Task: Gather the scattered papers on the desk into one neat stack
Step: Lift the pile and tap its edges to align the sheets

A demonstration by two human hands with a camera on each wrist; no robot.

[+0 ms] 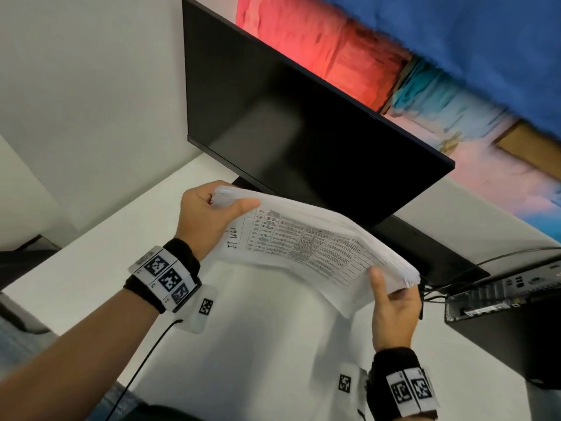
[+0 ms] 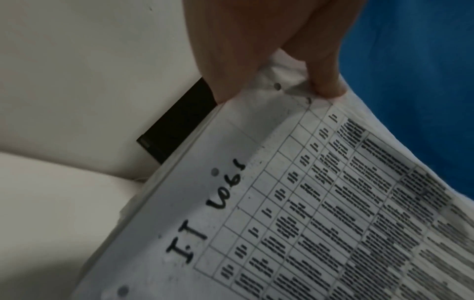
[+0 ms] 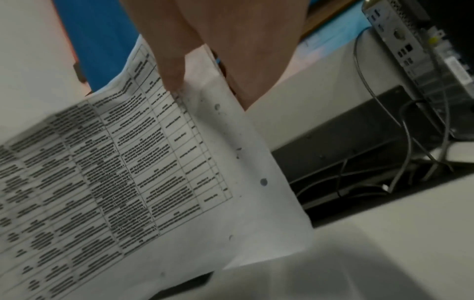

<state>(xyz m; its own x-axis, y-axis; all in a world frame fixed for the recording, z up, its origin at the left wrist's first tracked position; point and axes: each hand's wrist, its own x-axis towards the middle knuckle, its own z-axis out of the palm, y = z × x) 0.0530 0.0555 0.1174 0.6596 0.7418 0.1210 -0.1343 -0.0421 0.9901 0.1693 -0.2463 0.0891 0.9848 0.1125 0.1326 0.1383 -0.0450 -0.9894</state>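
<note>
Both hands (image 1: pixel 209 220) gripping papers (image 1: pixel 309 241)

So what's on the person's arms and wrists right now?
Both forearms are bare. Each wrist has a black wristband carrying white blocks printed with black square code markers. A thin black cable runs from the left wrist unit. The left hand and right hand wear no gloves.

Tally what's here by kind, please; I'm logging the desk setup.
Hands: 2, left hand and right hand
Paper stacks: 1, the papers held by both hands
Monitors: 1, monitor
Computers: 1, computer
Total: 5
</note>
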